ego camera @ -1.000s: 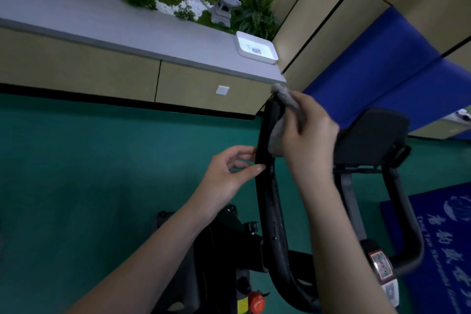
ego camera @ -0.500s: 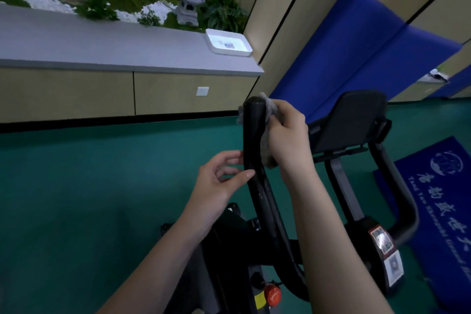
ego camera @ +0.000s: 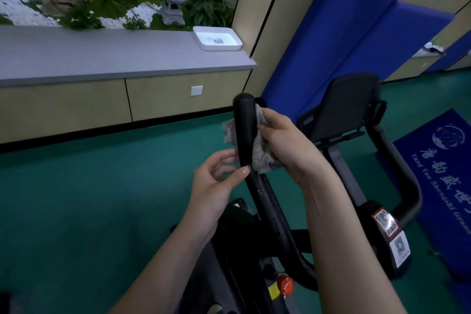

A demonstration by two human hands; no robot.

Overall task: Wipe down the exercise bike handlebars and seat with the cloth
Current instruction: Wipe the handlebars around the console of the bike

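Note:
A black exercise bike fills the lower middle. Its left handlebar (ego camera: pixel 246 122) rises upright, ending in a rounded cap. My right hand (ego camera: pixel 288 141) grips a grey cloth (ego camera: pixel 262 158) wrapped round the bar just below the cap; a cloth corner pokes out on the bar's left side. My left hand (ego camera: pixel 216 181) sits just under the cloth, thumb tip touching the bar, fingers loosely curled and holding nothing. The right handlebar (ego camera: pixel 402 176) curves down at right. The black console holder (ego camera: pixel 349 104) stands behind my right hand. The seat is out of sight.
A red knob (ego camera: pixel 285 285) sits low on the frame. A grey counter (ego camera: pixel 114 56) with a white tray (ego camera: pixel 216 38) and plants runs along the far wall. A blue wall mat (ego camera: pixel 344 33) stands behind the bike and a blue floor mat (ego camera: pixel 438 181) lies at right on green floor.
My right hand has slid the cloth down from the handlebar's top end, so the cap now shows. The camera has tilted and my left hand stays beside the bar.

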